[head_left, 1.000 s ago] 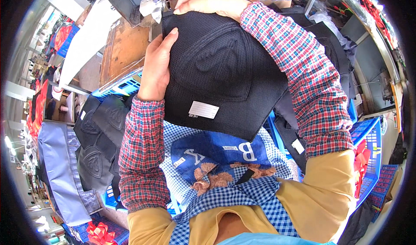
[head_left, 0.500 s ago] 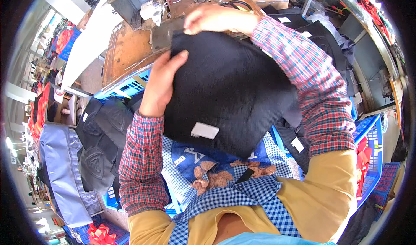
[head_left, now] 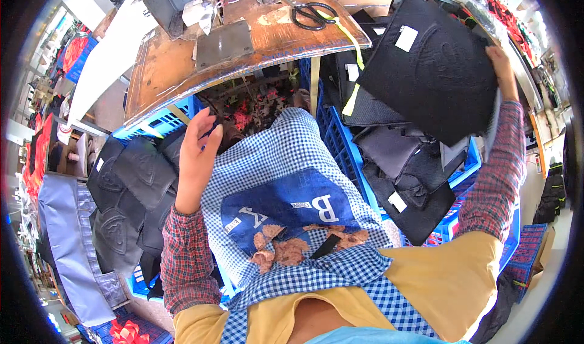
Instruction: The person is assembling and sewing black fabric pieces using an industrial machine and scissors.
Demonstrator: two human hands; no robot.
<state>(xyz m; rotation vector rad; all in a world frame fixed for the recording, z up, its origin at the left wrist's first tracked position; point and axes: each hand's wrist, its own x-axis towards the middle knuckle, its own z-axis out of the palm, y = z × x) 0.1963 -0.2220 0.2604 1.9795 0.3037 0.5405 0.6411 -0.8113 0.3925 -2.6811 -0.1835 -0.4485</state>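
My right hand [head_left: 504,70], reaching out at the upper right, grips the edge of a black ribbed fabric panel [head_left: 407,79] with an embossed emblem and a white label. The panel hangs over a pile of other black pieces [head_left: 395,146] in a blue crate [head_left: 340,143]. My left hand [head_left: 198,152] is raised above my lap, fingers stretched out and holding nothing. It is nearest to a stack of black embossed pieces [head_left: 125,222] at the left. A blue checked apron [head_left: 286,143] with small pink-brown scraps [head_left: 291,251] on it covers my lap.
Ahead stands a worn wooden table [head_left: 164,70] with a metal plate [head_left: 225,44], part of a sewing machine [head_left: 173,3] and black-handled scissors [head_left: 313,18]. Yellow tape [head_left: 353,40] hangs off its right corner. A blue crate [head_left: 161,125] sits beneath its left side.
The black panel has moved from in front of my chest to the upper right with my right hand. My left hand has let go of it and dropped slightly left.
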